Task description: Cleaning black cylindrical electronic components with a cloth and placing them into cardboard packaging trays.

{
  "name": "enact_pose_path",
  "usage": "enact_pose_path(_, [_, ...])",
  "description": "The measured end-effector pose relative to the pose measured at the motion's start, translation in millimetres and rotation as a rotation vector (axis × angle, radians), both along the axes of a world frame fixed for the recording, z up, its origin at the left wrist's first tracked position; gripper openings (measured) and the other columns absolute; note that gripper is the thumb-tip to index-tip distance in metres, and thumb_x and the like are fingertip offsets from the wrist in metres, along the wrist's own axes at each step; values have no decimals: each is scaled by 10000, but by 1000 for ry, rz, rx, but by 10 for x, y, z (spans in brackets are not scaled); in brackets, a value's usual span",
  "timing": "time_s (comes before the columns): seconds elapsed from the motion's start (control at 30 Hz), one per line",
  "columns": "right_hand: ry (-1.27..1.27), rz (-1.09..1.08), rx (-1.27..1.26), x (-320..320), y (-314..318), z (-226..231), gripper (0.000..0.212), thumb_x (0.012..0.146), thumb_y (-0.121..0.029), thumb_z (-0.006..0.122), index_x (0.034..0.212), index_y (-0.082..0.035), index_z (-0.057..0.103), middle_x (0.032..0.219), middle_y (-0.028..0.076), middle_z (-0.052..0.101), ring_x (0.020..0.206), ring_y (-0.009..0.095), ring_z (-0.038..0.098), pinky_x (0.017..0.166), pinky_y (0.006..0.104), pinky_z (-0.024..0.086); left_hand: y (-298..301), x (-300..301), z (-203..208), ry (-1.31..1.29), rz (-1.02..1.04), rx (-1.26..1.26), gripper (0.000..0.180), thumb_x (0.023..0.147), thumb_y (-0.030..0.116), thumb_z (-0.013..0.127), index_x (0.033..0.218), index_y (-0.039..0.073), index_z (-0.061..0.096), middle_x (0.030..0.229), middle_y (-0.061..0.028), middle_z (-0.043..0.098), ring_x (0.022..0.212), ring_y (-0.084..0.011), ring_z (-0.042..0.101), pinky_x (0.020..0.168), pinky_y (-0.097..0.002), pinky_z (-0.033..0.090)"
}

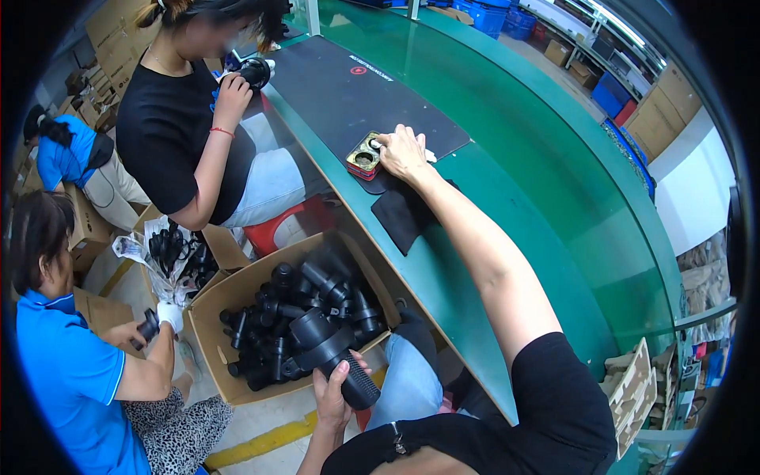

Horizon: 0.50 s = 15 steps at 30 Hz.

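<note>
My left hand (pixel 334 400) is wrapped round a black ribbed cylindrical part (pixel 326 342) with a wider collar, held tilted over the near edge of the cardboard box. On the bench, my right hand (pixel 405 154) rests with bent fingers at the side of a small yellow-and-red tin (pixel 364 158) with round openings in its top. Something small and white shows at its fingertips, and I cannot make out what it is. Beside the tin, a black cloth (pixel 402 219) lies over the bench edge.
An open cardboard box (pixel 222 388) full of black parts stands left of the green bench (pixel 522 182). A dark mat (pixel 340 87) covers the bench's far end. One co-worker (pixel 170 119) holds a black part there; another in blue (pixel 71 356) works at the left.
</note>
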State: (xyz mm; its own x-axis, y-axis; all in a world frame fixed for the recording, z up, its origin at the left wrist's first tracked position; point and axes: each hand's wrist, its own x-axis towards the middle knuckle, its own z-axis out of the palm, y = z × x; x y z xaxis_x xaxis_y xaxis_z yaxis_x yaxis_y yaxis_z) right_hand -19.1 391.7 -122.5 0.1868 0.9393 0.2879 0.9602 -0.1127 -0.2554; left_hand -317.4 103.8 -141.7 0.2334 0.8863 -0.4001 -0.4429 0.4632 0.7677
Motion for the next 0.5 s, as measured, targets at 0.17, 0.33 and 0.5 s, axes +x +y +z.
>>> enact_pose_path(0.17, [-49,14,32,-7,16,-22,323,839,-194,488,1094,-173,684,990,156,551,992,292,521,839,474,371,-5,-83,-34,34,14,-20,446,818,257,630,1111,-47,487,927,-150,603,802,-207,634,751,-353,559])
enact_pose_path(0.33, [463,20,215,155,-93,151,275,845,-175,495,1044,-96,668,855,128,566,832,256,561,756,454,425,-11,-89,7,10,-20,5,435,814,240,634,1111,-45,495,945,-150,602,813,-204,632,749,-357,557])
enact_pose_path(0.5, [1882,-52,126,94,-1088,532,176,857,-152,515,940,-10,577,737,73,529,669,185,541,658,381,464,90,-60,138,-55,-214,121,492,781,257,658,1123,-56,496,927,-159,600,785,-219,632,703,-351,557])
